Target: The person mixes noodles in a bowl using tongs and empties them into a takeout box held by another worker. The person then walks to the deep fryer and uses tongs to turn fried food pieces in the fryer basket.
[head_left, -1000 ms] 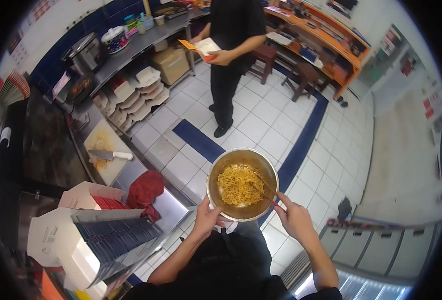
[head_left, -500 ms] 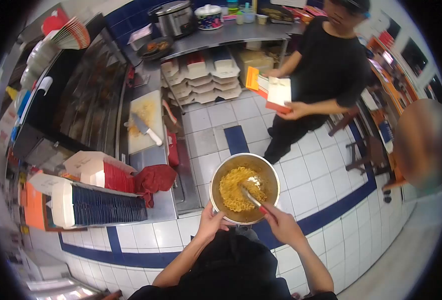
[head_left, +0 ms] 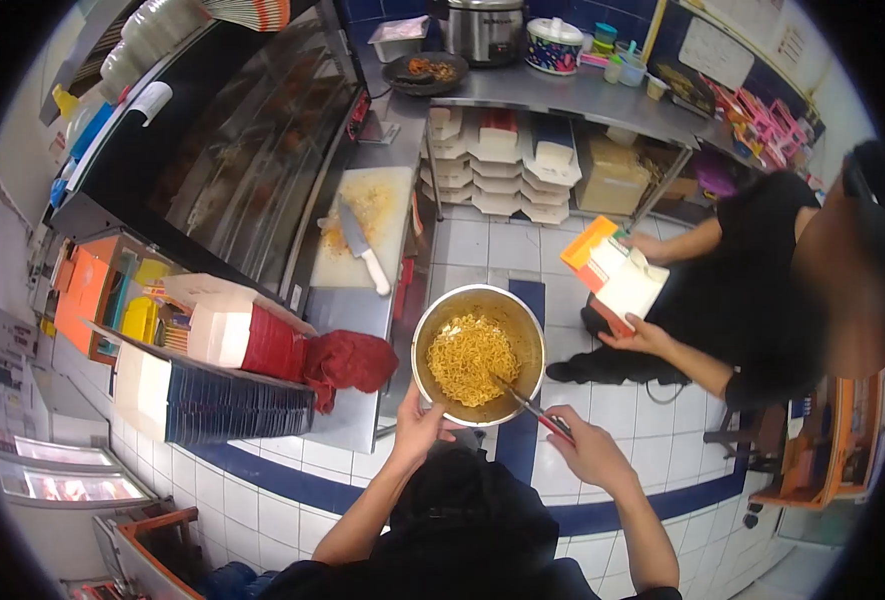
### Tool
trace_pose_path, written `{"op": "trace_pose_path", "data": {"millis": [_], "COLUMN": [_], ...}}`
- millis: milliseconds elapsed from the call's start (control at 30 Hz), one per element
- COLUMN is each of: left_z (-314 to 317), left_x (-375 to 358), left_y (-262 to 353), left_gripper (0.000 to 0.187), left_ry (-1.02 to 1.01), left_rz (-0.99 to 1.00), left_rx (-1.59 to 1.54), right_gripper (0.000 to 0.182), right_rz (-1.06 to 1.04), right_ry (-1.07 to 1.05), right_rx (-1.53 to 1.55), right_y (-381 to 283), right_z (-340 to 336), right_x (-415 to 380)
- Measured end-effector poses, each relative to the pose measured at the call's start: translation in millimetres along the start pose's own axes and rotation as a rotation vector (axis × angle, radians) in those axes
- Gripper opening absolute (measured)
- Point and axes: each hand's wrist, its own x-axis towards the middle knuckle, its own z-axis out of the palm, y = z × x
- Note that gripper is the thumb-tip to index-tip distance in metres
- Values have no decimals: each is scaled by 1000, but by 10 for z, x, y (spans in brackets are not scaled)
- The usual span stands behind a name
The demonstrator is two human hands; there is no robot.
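Note:
My left hand [head_left: 418, 428] grips the near rim of a round steel bowl [head_left: 527, 330] held in the air above the tiled floor. Yellow noodles [head_left: 470, 358] fill the bottom of the bowl. My right hand [head_left: 587, 452] holds red-handled tongs [head_left: 532, 408], whose tips reach into the noodles at the bowl's near right side. A person in black stands to the right, holding an open orange and white carton [head_left: 617, 278] in both hands next to the bowl.
To the left runs a steel counter [head_left: 357, 300] with a cutting board [head_left: 372, 225], a knife [head_left: 360, 245], a red cloth [head_left: 352, 362] and stacked cartons [head_left: 232, 385]. Shelves of white boxes [head_left: 497, 165] lie ahead, with a cooker and pan above. A glass display case [head_left: 252, 170] stands far left.
My view has swung left, so the counter sits more central and the person in black now stands closer on the right. The tongs have shifted toward the bowl's near right side.

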Motion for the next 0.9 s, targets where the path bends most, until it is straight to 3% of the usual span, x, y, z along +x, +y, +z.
{"op": "trace_pose_path", "data": {"millis": [167,233,333,467,600,800,867,900], "left_z": [-85,-152,-259,-306,-422,-417,-388,-366], "left_x": [500,733,1006,1206,1382,1399,1389,1396], "left_y": [387,459,527,707,692,803,820,840], "left_gripper": [71,70,67,62,62,66,67,67], "left_ry": [26,18,0,17,24,21,6,13], "left_rz": [44,54,49,51,49,76,95,102], "left_rx": [25,-2,-15,-17,-40,-35,-8,-12], "right_gripper": [29,25,20,15,21,21,29,44], "right_rz": [-68,0,-164,-101,7,-103,-197,-71], "right_ry": [81,65,91,40,-50,-87,-51,-63], "right_rx": [-210,-368,-213,-61,-45,-116,-243,-168], "right_y": [-83,-157,-57,-141,-254,-225,-359,-494], "right_z": [45,76,48,-256,-491,-404,-365,-383], "right_x": [729,969,1302,1584,1774,2199,2368,2425]}}
